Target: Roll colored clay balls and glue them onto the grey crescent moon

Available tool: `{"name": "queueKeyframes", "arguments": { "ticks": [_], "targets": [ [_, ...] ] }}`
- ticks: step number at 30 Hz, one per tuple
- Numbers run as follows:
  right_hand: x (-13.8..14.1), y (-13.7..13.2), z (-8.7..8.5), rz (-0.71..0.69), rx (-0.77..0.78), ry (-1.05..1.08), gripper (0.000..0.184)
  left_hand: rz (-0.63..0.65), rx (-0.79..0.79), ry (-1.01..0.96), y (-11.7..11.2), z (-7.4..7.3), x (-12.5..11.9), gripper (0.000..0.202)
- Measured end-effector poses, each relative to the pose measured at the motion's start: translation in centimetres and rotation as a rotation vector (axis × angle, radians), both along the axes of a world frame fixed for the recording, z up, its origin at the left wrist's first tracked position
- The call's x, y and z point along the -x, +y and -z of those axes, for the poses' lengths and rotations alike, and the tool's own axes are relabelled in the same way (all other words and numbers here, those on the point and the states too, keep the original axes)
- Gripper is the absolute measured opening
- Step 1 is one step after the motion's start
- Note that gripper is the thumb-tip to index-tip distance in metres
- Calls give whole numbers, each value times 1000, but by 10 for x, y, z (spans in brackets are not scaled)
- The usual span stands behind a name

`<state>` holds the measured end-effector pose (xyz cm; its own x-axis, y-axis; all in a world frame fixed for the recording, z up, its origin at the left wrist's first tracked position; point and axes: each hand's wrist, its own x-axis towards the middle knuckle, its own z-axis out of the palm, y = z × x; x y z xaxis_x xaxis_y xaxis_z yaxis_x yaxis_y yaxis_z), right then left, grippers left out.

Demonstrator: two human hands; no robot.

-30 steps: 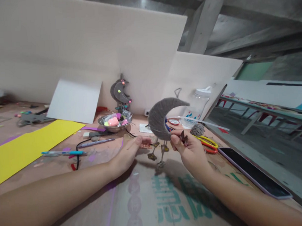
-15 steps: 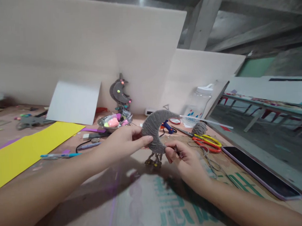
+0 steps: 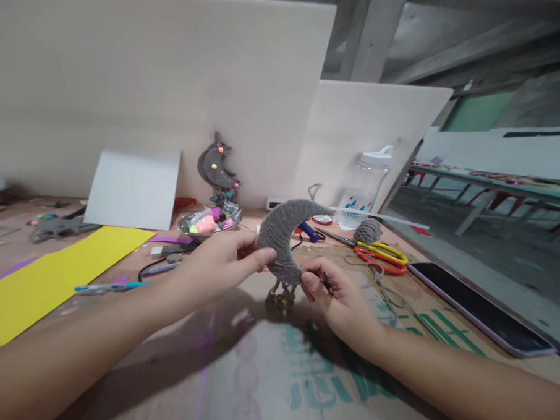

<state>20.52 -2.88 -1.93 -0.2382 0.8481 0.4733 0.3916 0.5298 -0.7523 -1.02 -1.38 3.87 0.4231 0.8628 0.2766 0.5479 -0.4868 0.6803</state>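
Note:
A crescent moon wrapped in grey yarn [image 3: 278,242] is held up over the table in both hands. My left hand [image 3: 231,257] grips its outer curve, thumb in front and the other fingers behind. My right hand [image 3: 332,291] pinches the lower tip; a small dark piece, too small to name, shows between its curled fingers. Beneath the moon hang short strands with dark and yellow bits [image 3: 279,301]. From its upper tip a thin white strip [image 3: 382,216] reaches to the right; how it is joined there is hard to make out.
Behind the moon lie a blue glue gun [image 3: 310,232], scissors [image 3: 381,255], a ball of yarn [image 3: 368,231] and a bottle [image 3: 365,184]. A phone [image 3: 482,309] lies at right. Leftward are a craft bowl [image 3: 188,225], yellow sheet [image 3: 69,272], pen [image 3: 109,287] and a finished-looking moon ornament [image 3: 217,167].
The whole view has shifted slightly, so most things sit a little further left and higher. Both hands keep the same hold on the moon.

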Motion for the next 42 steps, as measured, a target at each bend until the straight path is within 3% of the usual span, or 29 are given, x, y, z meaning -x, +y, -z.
{"name": "queueKeyframes", "arguments": {
  "ticks": [6, 10, 14, 18, 22, 29, 35, 42],
  "targets": [
    [2, 2, 3, -6, 30, 21, 31, 14, -141, -25, -3, -6, 1, 41],
    [4, -2, 2, -28, 36, 27, 30, 52, -95, -99, -2, -4, 0, 29],
    [4, -4, 1, -47, 24, -8, 29, 26, -53, -12, -1, -3, 2, 27],
    [2, -1, 3, -36, 32, 16, 29, -18, -61, 55, -4, -6, 3, 40],
    [2, 1, 6, -44, 67, 38, 29, 18, -40, -18, -4, -10, 4, 51],
    [2, 2, 6, -51, 55, 28, 28, 51, -93, 56, -1, -10, 5, 22],
    [3, 6, 4, -39, 127, 85, 26, -20, -153, 98, -5, -6, 4, 29],
    [4, 14, 0, -54, 253, 172, 41, 19, -195, -12, -4, -6, 3, 25]
  ]
}}
